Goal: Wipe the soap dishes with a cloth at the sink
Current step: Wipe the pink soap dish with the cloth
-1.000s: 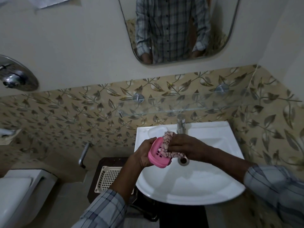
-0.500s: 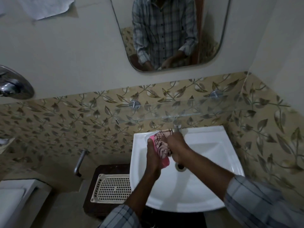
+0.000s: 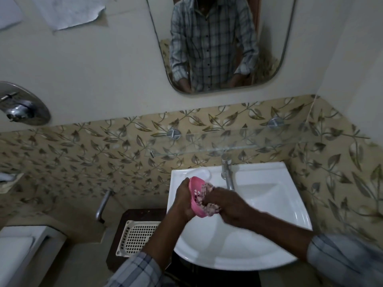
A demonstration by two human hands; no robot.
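— What sort of room is this?
— A small bathroom: a white ceramic corner sink [image 3: 269, 168] with a chrome tap [image 3: 227, 175], a rounded wall mirror [image 3: 217, 44] above it.
— Anything else?
— Beige leaf-patterned wall tiles [image 3: 103, 154], a clear glass shelf [image 3: 228, 141], and a white toilet cistern [image 3: 16, 249] at the left.

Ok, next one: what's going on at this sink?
A person stands at a white corner sink cleaning a pink soap dish. The left hand grips the dish on edge over the basin, while the right hand holds a patterned cloth bunched in its fingers and pressed into the dish's hollow. The right hand is motion-blurred, so wiping looks under way. A cream slotted tray lies on a dark stand left of the sink.
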